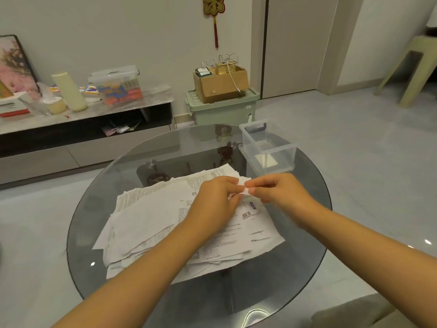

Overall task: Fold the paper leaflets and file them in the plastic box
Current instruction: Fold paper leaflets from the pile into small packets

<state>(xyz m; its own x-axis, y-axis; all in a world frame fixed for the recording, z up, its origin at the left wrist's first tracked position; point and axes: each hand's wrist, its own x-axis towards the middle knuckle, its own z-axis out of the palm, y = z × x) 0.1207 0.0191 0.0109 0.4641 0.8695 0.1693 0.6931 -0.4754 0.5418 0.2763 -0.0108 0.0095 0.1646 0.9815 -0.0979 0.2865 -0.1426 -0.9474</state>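
A loose heap of white printed paper leaflets [151, 221] covers the middle of a round glass table [302, 268]. Both hands meet above the heap's far right edge. My left hand [216, 200] and my right hand [279, 189] pinch one small folded leaflet [244, 185] between their fingertips; most of it is hidden by the fingers. A clear plastic box [269, 147] stands open at the table's far right, just beyond my hands, with one folded paper lying flat on its bottom.
A low TV bench [82, 129] at the back left carries a lidded clear bin, a cream cylinder and tissue boxes. A green storage bin [222, 110] topped by a cardboard box stands behind the table. A stool [411, 67] is at the far right.
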